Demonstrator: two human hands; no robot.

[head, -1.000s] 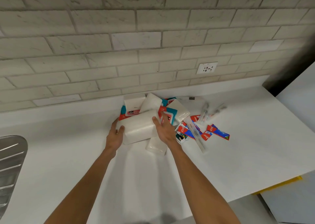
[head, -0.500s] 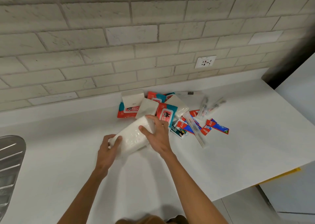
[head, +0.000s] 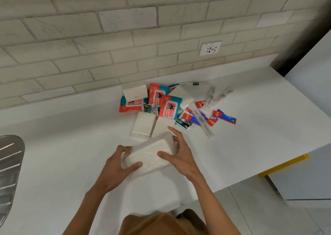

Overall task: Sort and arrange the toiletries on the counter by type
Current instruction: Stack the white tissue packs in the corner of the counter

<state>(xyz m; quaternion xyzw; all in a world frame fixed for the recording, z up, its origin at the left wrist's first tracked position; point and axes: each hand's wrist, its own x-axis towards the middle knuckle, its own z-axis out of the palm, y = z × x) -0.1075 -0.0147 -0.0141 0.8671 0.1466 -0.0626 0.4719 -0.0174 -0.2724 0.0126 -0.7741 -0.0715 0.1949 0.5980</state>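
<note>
A large white tissue pack (head: 149,156) is held over the white counter (head: 62,154) between both hands. My left hand (head: 118,165) grips its near left end and my right hand (head: 180,156) clasps its far right side. Behind it lie two smaller white tissue packs (head: 143,124) (head: 163,125). Further back sits a pile: red and teal wipes packs (head: 169,107), a white box (head: 134,92), another white pack (head: 182,96), shampoo sachets (head: 152,109), red toothpaste sachets (head: 224,117) and clear wrapped toothbrushes (head: 202,121).
A brick wall with a socket (head: 210,48) backs the counter. A steel sink drainer (head: 9,172) sits at the left edge. The counter's front edge runs at lower right, with a yellow strip (head: 284,164) and white cabinet below.
Both hands pulled the large tissue pack out of the pile and toward me. Smaller white packs that lay under it now show on the counter.
</note>
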